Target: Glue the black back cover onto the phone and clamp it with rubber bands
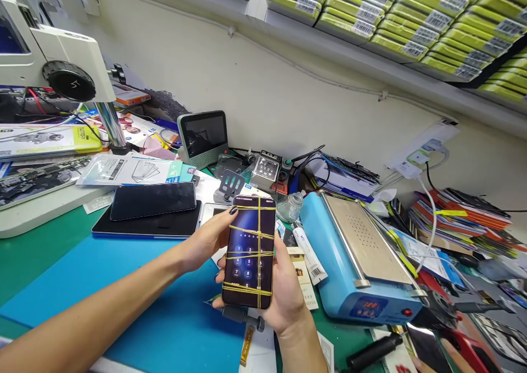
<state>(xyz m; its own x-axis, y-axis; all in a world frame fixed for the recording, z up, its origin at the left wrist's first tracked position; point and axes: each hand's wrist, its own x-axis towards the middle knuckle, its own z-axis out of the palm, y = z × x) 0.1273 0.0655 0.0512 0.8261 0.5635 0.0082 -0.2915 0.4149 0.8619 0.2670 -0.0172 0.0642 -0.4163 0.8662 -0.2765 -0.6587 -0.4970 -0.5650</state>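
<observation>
A smartphone with yellow rubber bands stretched around it is held upright above the blue mat; its lit screen shows a number keypad. My right hand grips its right side and supports it from below, with fingertips showing at the left edge. Near the phone's upper left edge is my left hand, its thumb touching or close to the screen side; its other fingers are hidden behind the phone. Beneath the phone lies a dark tool with a knob, partly covered.
A blue heating machine with a metal plate stands at the right. Left of the hands, a dark phone rests on a tablet. A microscope rises at the upper left. Another person's hand shows at the lower right.
</observation>
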